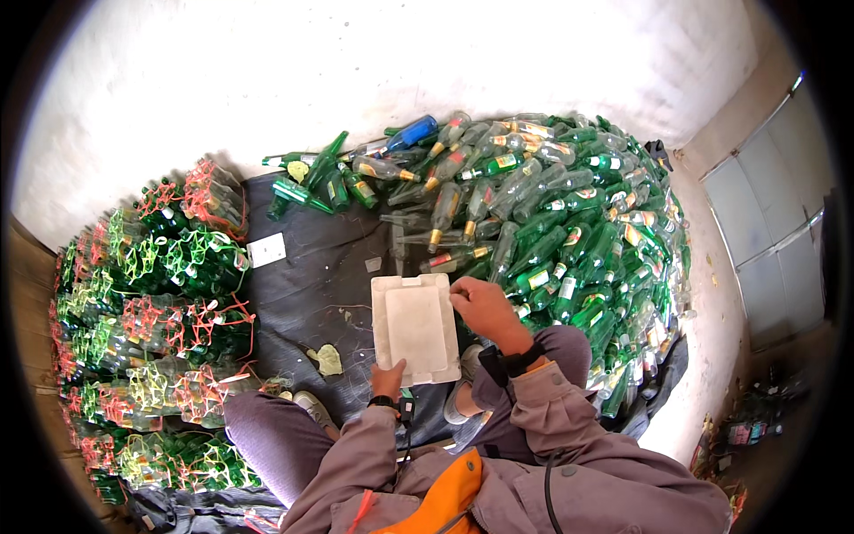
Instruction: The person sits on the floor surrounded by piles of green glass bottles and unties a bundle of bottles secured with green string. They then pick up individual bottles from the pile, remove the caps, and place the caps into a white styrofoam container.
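Note:
A pale, dirty plastic lid or shallow tray (415, 328) lies between my knees, its long side running away from me. My left hand (388, 382) grips its near left corner, thumb on top. My right hand (482, 307) is curled beside its far right edge; whether the fingers touch the edge or pinch something small cannot be told. Just beyond and to the right lies a big heap of loose glass bottles (554, 247), mostly green, some clear. One blue bottle (415, 133) rests at the heap's back edge.
Bottle bundles tied with red and green plastic string (180, 320) are stacked at the left. A black woven sheet (300, 267) covers the floor, with a white card (267, 250) and a dry leaf (327, 359) on it. A white wall (373, 60) stands behind; metal doors (767, 200) are at the right.

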### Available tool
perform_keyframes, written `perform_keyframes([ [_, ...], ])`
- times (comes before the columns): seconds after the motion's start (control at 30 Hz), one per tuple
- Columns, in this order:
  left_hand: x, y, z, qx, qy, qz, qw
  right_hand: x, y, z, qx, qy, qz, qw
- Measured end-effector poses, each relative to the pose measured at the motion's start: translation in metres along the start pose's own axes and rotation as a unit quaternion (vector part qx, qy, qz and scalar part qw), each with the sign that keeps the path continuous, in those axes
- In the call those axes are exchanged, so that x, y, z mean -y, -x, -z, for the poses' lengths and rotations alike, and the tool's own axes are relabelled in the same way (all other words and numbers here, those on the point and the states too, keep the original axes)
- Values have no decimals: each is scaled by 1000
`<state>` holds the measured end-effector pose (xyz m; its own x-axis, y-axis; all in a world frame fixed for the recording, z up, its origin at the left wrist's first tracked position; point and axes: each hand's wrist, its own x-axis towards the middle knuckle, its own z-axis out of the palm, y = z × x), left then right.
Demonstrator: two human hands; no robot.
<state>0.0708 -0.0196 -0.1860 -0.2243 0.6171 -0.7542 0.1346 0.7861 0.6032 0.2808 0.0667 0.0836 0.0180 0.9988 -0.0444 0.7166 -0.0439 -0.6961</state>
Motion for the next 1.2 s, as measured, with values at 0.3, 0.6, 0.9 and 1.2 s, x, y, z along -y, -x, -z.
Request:
perform_keyframes([
  [0.3,15,-18,-19,-50,16,14,999,-58,-103,-106,44,-370,-249,894],
  [0.6,4,-6,-22,-61,-23,1,998,-235,-230,-226,6,204,3,979],
  [0.9,-6,-10,-18,-55,-3,51,997,-235,-259,-290,206,197,-164,944],
  [1.2,11,-16,-23,-49,-37,20,998,-229,-278,-296,192,114,-259,940],
])
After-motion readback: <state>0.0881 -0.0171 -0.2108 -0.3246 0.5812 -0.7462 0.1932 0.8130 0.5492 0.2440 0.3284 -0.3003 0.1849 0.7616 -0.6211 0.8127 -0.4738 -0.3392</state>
